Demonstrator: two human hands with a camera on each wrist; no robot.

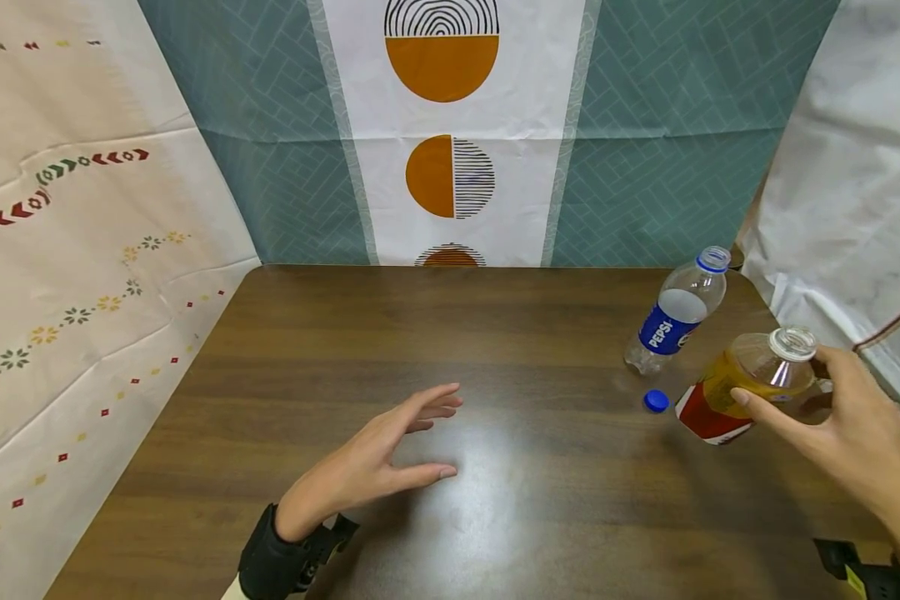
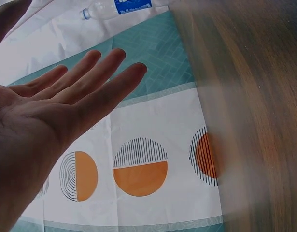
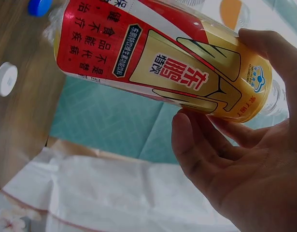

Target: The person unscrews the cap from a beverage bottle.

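My right hand (image 1: 855,425) holds an uncapped plastic drink bottle (image 1: 720,392) with a yellow and red label, near the table's right side. In the right wrist view, the thumb is on one side of the bottle (image 3: 172,67) and the curled fingers are on the other. Just behind it stands an uncapped clear Pepsi bottle (image 1: 667,329). A blue cap (image 1: 656,401) lies on the table between the two bottles' bases. My left hand (image 1: 378,458) hovers over the table's middle front, fingers extended and thumb apart, holding nothing.
The brown wooden table (image 1: 390,333) reaches back to a teal and white patterned cloth (image 1: 270,183). A white cap (image 3: 5,79) lies on the table in the right wrist view. Pale cloths hang at the left (image 1: 82,267) and right (image 1: 847,167) sides.
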